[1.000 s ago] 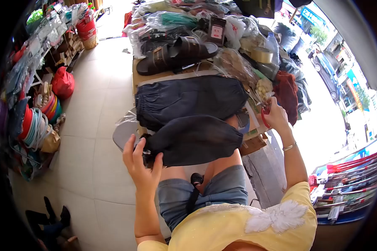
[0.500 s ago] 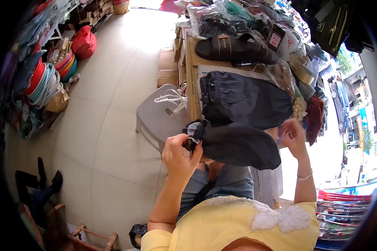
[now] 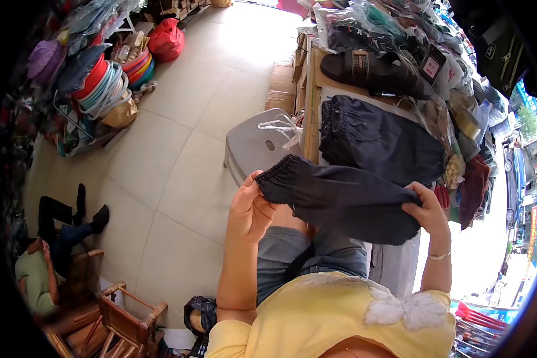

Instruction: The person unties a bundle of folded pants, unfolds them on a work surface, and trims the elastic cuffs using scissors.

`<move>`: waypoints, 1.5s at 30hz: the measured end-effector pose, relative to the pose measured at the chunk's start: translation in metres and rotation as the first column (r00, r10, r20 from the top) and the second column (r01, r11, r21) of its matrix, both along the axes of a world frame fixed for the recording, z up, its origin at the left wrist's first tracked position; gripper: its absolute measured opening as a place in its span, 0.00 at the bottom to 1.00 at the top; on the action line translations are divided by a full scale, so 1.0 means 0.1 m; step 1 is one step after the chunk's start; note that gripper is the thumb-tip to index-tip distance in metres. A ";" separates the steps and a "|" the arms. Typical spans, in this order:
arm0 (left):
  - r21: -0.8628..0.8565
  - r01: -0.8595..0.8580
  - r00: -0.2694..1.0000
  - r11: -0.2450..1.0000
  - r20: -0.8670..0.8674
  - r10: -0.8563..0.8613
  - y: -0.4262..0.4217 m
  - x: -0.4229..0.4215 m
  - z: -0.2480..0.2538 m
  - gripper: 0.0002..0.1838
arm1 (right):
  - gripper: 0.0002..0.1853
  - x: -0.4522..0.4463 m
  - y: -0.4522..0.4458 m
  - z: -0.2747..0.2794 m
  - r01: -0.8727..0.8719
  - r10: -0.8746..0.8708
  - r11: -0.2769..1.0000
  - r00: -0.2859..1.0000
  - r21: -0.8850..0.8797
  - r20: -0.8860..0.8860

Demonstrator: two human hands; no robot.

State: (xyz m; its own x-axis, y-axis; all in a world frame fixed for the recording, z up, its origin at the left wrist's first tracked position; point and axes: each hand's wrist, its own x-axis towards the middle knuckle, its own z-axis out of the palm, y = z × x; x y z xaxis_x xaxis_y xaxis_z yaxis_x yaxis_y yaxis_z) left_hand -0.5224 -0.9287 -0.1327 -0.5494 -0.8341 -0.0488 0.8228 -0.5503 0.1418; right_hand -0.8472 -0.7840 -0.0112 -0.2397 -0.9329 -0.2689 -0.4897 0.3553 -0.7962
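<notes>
A dark cloth sleeve (image 3: 346,200) is stretched between my two hands over my lap. My left hand (image 3: 250,209) pinches its gathered elastic end. At the other end, my right hand (image 3: 426,209) grips the cloth between thumb and fingers. Beyond it, a stack of similar dark sleeves (image 3: 379,140) lies on the table's near part. Red-handled scissors (image 3: 441,196) show just past my right hand, partly hidden. Dark brown sandals (image 3: 373,70) lie behind the stack.
A grey stool (image 3: 259,146) stands left of the table (image 3: 311,119). Bagged goods (image 3: 370,24) are piled at the back. Another person (image 3: 39,274) sits at the lower left near a wooden chair (image 3: 125,316). A red bag (image 3: 166,40) rests on the floor.
The view has turned left. My right hand has let go of the scissors and taken the sleeve's far end. The sleeve's elastic end, bunched before, is now spread out from my left hand.
</notes>
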 end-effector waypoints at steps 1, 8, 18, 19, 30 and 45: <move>-0.008 -0.001 1.000 1.000 0.006 0.001 0.02 -0.02 0.06 0.08 | 0.13 -0.05 0.02 0.03 0.075 -0.074 0.997 0.975 0.003 0.211; -0.346 -0.265 0.954 0.900 0.045 0.297 0.07 -0.28 0.43 0.05 | 0.17 -0.33 0.35 0.08 0.100 -0.018 0.988 0.832 -0.119 0.554; -0.580 -0.273 0.860 0.767 0.209 0.465 0.27 -0.38 0.65 0.12 | 0.09 -0.64 0.53 -0.02 0.083 0.054 0.970 0.843 -0.228 0.535; -0.584 -0.262 0.866 0.768 0.208 0.454 0.28 -0.37 0.70 0.12 | 0.08 -0.65 0.50 0.01 0.026 0.050 0.982 0.918 -0.186 0.393; -0.691 0.212 0.453 0.691 0.696 0.557 0.15 -0.49 0.21 0.17 | 0.09 -0.77 0.26 -0.33 -0.051 0.023 0.988 0.982 -0.146 -0.186; -0.768 0.253 0.125 0.588 0.629 0.767 0.25 -0.80 0.28 0.12 | 0.18 0.79 0.63 -1.05 -0.839 0.740 0.464 0.544 -0.285 -0.396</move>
State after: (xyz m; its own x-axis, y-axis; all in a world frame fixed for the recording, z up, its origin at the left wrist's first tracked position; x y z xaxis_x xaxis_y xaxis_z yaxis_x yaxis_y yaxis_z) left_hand -0.6026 -0.9038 -0.1049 -0.2329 -0.9248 0.3009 -0.1723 0.3438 0.9231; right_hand -0.7682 -0.7208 -0.1165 0.6593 -0.7413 0.1255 -0.5429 -0.5849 -0.6026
